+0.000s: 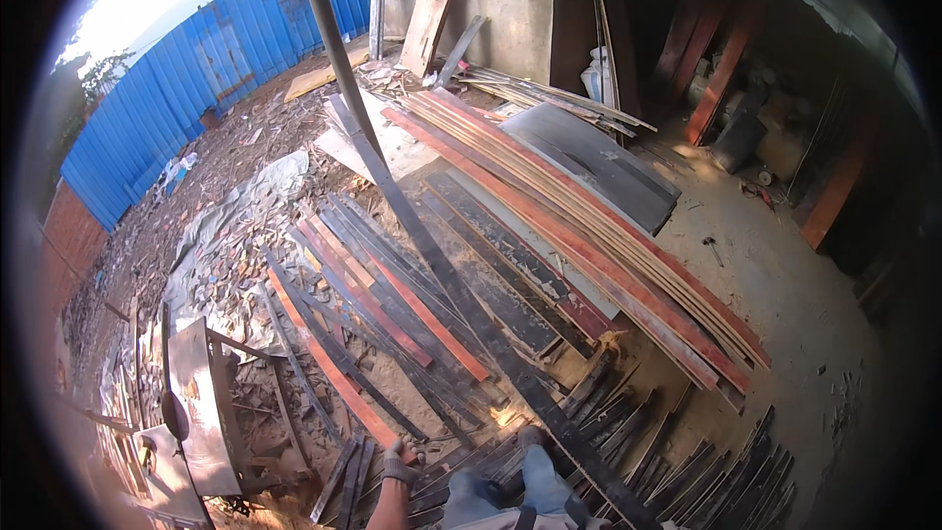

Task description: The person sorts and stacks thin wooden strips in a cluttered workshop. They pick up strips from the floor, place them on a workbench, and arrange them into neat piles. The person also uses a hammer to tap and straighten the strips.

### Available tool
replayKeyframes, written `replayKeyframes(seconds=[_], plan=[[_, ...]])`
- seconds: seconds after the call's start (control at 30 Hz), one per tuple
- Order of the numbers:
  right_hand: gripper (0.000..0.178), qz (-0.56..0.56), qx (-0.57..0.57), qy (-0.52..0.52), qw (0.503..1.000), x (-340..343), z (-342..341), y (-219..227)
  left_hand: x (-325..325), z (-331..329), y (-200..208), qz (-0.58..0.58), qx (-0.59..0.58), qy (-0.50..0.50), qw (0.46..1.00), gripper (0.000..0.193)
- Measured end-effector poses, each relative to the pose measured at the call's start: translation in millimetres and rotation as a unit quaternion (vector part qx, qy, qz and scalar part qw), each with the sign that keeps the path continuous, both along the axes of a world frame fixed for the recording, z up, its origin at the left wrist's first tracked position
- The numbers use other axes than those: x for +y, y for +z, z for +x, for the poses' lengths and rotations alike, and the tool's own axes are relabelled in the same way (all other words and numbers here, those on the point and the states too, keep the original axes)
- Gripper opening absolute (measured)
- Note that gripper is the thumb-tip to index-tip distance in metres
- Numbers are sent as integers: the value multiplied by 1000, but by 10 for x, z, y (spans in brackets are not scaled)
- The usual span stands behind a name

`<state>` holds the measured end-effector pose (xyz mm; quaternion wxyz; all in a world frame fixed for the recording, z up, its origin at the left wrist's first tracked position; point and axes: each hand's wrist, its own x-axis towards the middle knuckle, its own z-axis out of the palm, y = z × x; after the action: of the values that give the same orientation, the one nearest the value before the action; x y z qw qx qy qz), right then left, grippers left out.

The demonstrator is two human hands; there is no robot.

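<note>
A long, narrow, dark wooden plank (444,277) slants across the middle of the view, from the upper left down to the lower edge, and serves as the landmark here. Left of its lower end, the person's left hand (403,455) is at the near end of a slim orange-red wooden plank (334,373), which lies among dark strips left of the landmark; whether the fingers grasp this board or only rest against it, I cannot tell. The right hand is out of view, so its grip cannot be told. Right of the landmark lie a stack of long red and tan boards (579,236) and, beyond that, a broad black rectangular panel (584,159). Far left of the landmark stands a blue corrugated metal fence (186,108).
</note>
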<state>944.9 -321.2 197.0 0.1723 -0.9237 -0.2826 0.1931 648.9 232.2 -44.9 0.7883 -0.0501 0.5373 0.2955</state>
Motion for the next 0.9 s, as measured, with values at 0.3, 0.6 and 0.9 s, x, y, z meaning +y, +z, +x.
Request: replayKeyframes(seconds=[0.3, 0.6, 0.9], plan=[[42, -46, 35, -115, 992, -252, 140, -183, 86, 125, -25, -20, 53, 4, 998, 20], [39, -18, 6, -189, 982, -141, 260, -146, 496, 773, -42, 14, 56, -29, 998, 31], [44, 11, -143, -144, 979, 2369, 3878, 992, 401, 558, 124, -79, 73, 13, 994, 33]])
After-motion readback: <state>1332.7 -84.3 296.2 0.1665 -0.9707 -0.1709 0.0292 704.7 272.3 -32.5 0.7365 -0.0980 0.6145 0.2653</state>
